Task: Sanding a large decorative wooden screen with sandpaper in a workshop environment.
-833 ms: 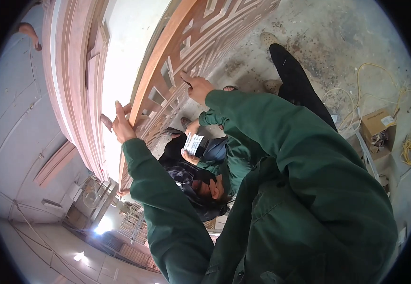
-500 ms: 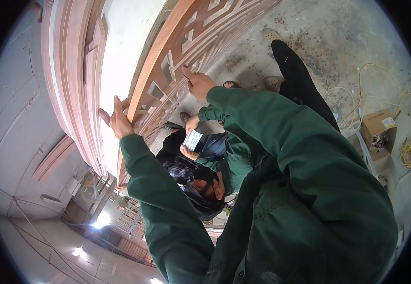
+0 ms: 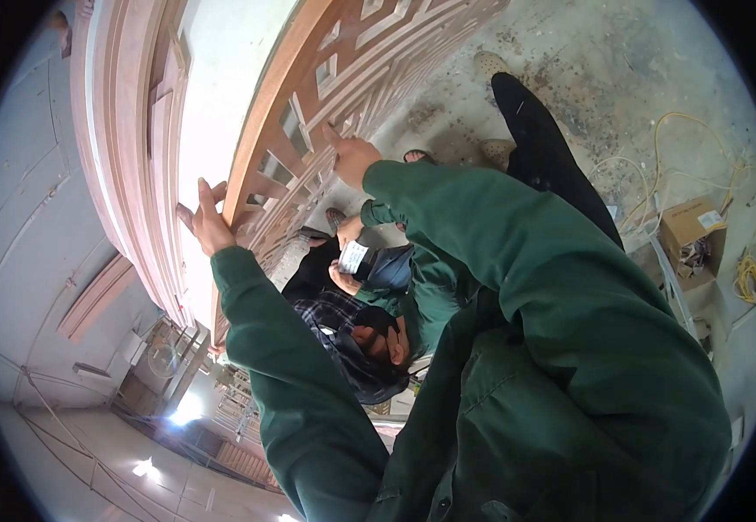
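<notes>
A tall wooden lattice panel [image 3: 369, 61] with a reddish-brown frame stands in front of me, next to a wooden door frame [image 3: 126, 157]. My left hand [image 3: 207, 222] grips the panel's outer edge, fingers wrapped over it. My right hand [image 3: 352, 157] holds one of the lattice bars higher up. Both my sleeves are dark green. Below my arms another person crouches, head [image 3: 378, 344] bent low, holding a small white object [image 3: 354, 257] in both hands close to the panel's foot.
The concrete floor [image 3: 622, 78] is dusty. A cardboard box [image 3: 691, 228] and loose yellow cables [image 3: 748, 278] lie at the right. Someone's dark trouser leg [image 3: 535, 130] and shoes stand beside the panel. A grey wall [image 3: 21, 244] is at the left.
Both my hands stay on the panel; my left hand has shifted slightly along its edge. The crouching person has barely moved.
</notes>
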Demonstrator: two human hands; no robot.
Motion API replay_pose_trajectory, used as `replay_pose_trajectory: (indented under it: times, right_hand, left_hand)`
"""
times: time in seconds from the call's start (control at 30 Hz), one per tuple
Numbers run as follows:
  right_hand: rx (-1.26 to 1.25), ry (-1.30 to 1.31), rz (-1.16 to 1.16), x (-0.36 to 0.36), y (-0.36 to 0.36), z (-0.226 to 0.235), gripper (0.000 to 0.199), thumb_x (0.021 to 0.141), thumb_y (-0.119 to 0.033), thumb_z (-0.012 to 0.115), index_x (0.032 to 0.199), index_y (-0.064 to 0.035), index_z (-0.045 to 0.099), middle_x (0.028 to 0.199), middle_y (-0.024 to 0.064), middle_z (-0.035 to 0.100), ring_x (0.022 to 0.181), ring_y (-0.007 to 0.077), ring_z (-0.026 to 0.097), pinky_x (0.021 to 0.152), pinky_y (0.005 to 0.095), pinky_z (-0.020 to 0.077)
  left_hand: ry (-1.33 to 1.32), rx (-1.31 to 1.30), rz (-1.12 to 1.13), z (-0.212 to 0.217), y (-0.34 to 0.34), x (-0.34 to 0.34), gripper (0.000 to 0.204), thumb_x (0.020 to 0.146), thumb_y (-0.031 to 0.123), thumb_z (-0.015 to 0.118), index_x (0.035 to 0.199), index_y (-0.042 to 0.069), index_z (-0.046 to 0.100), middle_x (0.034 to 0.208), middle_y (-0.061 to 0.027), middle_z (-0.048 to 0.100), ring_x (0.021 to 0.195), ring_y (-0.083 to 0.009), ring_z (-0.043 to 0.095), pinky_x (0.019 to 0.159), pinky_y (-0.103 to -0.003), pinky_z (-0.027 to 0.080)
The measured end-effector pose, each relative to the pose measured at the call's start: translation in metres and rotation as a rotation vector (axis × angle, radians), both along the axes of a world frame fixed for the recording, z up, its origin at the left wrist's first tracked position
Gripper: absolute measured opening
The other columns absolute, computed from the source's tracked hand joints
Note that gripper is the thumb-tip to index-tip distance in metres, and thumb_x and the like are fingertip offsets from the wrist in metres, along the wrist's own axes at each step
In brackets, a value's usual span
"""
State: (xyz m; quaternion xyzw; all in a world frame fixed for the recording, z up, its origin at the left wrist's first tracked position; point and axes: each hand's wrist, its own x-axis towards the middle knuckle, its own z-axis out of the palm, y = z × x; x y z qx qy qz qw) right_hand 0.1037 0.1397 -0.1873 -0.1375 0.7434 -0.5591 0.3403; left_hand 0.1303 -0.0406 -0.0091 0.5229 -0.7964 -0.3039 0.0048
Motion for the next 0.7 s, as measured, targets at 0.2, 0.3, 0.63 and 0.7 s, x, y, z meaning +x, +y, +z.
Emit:
replay_pose_trajectory:
  times: [0.2, 0.3, 0.63, 0.7]
  right_hand:
    - [-0.031, -0.09, 0.105, -0.005, 0.017, 0.0, 0.066, 0.072, -0.007, 0.047, 0.134, -0.0197, 0.029, 0.08, 0.0229, 0.057, 0.074, 0.0399, 0.055, 0.067, 0.0446, 0.0454]
    - [0.177, 0.156, 0.221, -0.02, 0.018, 0.003, 0.066, 0.071, -0.005, 0.046, 0.133, -0.0216, 0.03, 0.081, 0.0216, 0.058, 0.073, 0.0388, 0.056, 0.066, 0.0441, 0.0462]
    - [0.067, -0.05, 0.078, -0.004, 0.019, 0.018, 0.068, 0.072, -0.005, 0.046, 0.134, -0.0246, 0.028, 0.078, 0.023, 0.058, 0.077, 0.0374, 0.057, 0.069, 0.0448, 0.0447]
    - [0.145, -0.009, 0.111, -0.011, 0.018, 0.01, 0.067, 0.072, -0.005, 0.046, 0.134, -0.0229, 0.029, 0.08, 0.0222, 0.058, 0.077, 0.0372, 0.057, 0.069, 0.0448, 0.045]
  left_hand:
    - [-0.079, -0.029, -0.048, -0.002, 0.001, 0.002, 0.062, 0.082, 0.057, 0.035, 0.096, 0.005, 0.066, 0.125, -0.0125, 0.047, 0.133, -0.029, 0.004, 0.106, -0.04, 0.008]
    - [-0.057, -0.02, -0.037, -0.002, -0.002, 0.004, 0.062, 0.082, 0.057, 0.036, 0.097, 0.005, 0.066, 0.128, -0.0145, 0.043, 0.133, -0.0289, 0.004, 0.106, -0.038, 0.013]
    - [-0.015, -0.022, -0.052, -0.002, -0.013, 0.005, 0.06, 0.082, 0.056, 0.039, 0.097, 0.005, 0.066, 0.141, -0.0238, 0.012, 0.133, -0.0297, 0.0, 0.106, -0.034, 0.017]
    - [-0.012, -0.011, -0.039, -0.004, 0.001, -0.003, 0.061, 0.082, 0.057, 0.037, 0.097, 0.005, 0.066, 0.141, -0.0238, 0.012, 0.133, -0.0297, -0.001, 0.107, -0.033, 0.011]
